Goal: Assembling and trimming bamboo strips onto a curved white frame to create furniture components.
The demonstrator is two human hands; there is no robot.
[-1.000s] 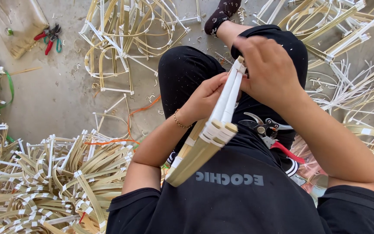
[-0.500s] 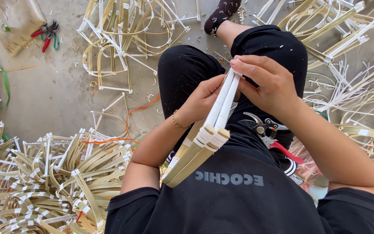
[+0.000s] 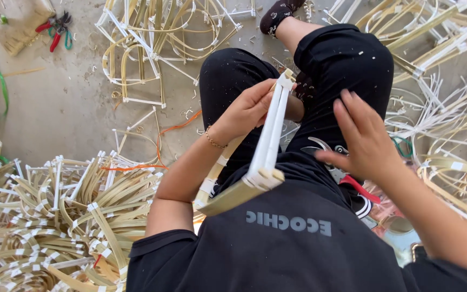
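My left hand grips the upper part of a bamboo strip frame wrapped in white tape, holding it upright over my lap. Its lower corner rests near my chest, where a bare bamboo strip bends off to the left. My right hand hovers just right of the frame with fingers spread and nothing in it. Red-handled shears lie on my lap under that hand. I sit cross-legged in black clothes on a concrete floor.
A heap of taped bamboo frames lies at my left. More bent frames lie ahead and others to the right. Red and green-handled pliers rest on a bag at the top left. An orange strip crosses the floor.
My right hand has let go of the top of the frame and moved right and down, opening. The left hand keeps holding the frame, which has barely shifted.
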